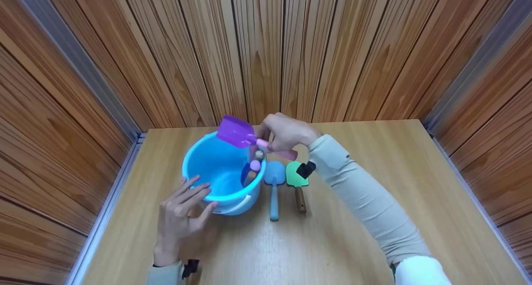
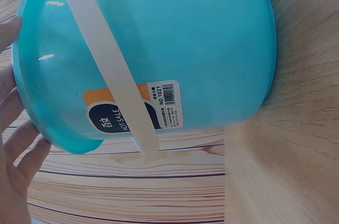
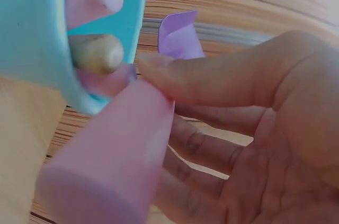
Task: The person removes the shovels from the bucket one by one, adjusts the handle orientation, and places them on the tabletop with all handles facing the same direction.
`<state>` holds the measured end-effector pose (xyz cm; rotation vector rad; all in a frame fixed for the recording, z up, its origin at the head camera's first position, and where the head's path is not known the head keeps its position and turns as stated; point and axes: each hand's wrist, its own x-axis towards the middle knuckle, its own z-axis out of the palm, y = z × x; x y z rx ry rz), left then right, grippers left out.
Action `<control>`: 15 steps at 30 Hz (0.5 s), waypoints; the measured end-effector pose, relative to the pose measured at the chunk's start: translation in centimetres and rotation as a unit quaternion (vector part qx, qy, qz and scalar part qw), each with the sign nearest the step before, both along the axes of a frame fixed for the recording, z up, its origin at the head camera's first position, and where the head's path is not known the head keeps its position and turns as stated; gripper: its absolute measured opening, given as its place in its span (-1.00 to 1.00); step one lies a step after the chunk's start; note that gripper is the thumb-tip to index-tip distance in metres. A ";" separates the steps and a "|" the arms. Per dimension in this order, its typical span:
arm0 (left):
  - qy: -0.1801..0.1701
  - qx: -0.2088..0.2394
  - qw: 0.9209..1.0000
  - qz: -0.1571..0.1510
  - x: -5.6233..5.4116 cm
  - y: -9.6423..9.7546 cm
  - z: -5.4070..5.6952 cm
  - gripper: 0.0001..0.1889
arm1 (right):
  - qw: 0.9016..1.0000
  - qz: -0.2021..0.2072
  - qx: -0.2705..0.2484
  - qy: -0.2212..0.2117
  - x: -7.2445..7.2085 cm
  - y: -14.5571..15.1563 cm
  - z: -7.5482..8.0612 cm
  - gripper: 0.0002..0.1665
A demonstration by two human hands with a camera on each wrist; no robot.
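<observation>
A blue bucket (image 1: pixel 218 173) stands on the table, its white carrying handle (image 2: pixel 111 65) hanging down the side. Against its near left rim, my left hand (image 1: pixel 181 214) rests with fingers extended. Over the far right rim, my right hand (image 1: pixel 289 131) pinches a toy shovel with a purple blade (image 1: pixel 236 131) and pink handle (image 3: pixel 114 150). The blade is above the bucket opening and the handle points outside. Several tools lean inside at the right, among them a pink handle (image 1: pixel 255 165) and a wooden-looking handle (image 3: pixel 98 54). Their lower parts are mostly hidden.
Right of the bucket, a blue shovel (image 1: pixel 274 175) lies beside a green shovel (image 1: pixel 296 178) with a brown handle. Wood-plank walls (image 1: pixel 257 60) enclose the table (image 1: pixel 353 243) at the back and both sides.
</observation>
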<state>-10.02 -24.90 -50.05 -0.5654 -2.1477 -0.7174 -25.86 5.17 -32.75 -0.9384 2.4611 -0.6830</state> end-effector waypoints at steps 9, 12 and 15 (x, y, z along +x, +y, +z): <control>-0.002 -0.002 1.000 0.000 0.1 0.0 0.0 -0.50 | 0.996 -0.052 -0.073 -0.004 0.0 3.1 -2.8 -0.60; 0.004 -0.003 1.000 -0.005 -0.1 0.0 0.0 -0.49 | 0.992 -0.070 -0.106 -0.008 0.4 4.0 -3.6 -0.59; 0.009 -0.001 1.000 -0.009 -0.2 -0.1 0.0 -0.48 | 0.986 -0.093 -0.135 -0.014 0.8 5.0 -4.3 -0.60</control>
